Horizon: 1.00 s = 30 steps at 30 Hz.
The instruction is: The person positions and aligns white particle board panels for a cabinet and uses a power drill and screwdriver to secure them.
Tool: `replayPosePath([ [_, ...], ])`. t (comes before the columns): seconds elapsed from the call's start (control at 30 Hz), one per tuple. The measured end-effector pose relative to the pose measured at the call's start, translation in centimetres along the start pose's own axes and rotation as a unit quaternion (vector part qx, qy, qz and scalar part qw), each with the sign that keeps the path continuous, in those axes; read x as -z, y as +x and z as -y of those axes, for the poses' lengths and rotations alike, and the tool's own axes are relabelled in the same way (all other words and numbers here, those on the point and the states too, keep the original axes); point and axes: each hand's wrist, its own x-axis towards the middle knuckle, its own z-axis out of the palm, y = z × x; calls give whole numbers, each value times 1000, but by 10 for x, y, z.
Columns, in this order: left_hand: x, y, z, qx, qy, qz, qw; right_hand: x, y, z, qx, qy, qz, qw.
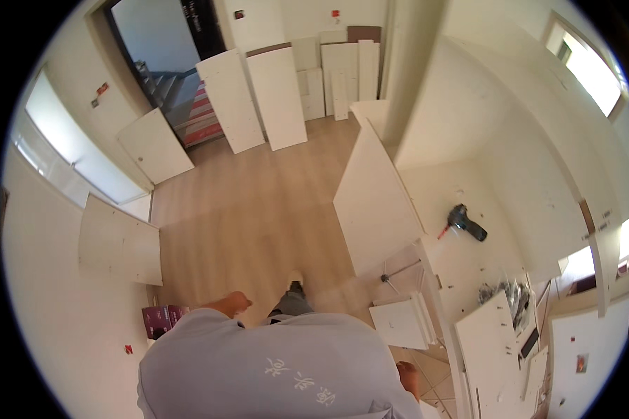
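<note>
Below me, my grey shirt with pale printing fills the bottom of the head view. My left hand (237,302) shows past the left sleeve, over the wood floor; it is small and its fingers do not show clearly. No object can be made out in it. A purple box (162,319) stands by the wall, left of that arm. On the right side a piece of bare arm (409,379) shows beside my shirt, and the right hand itself is hidden. Closest to that arm are stacked white panels (401,322). One shoe (295,278) shows ahead of my body.
A dark cordless drill (466,222) with a red tip lies on a white cabinet surface (461,188) at right. Nearby are a plastic bag of hardware (514,300) and loose boards (487,342). Tall white panels (277,98) lean against the far wall, beside an open doorway (157,42).
</note>
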Motion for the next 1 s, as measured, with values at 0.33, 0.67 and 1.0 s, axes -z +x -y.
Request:
replayPosePath([
  [0.33, 148, 27, -6, -291, -234, -180, 910, -195, 101, 112, 99, -206, 160, 960],
  [0.67, 149, 114, 285, 22, -223, -151, 963, -338, 111, 245, 134, -210, 160, 955],
  [1.0, 184, 148, 193, -114, -357, -88, 923, -290, 290, 52, 294, -694, 237, 613],
])
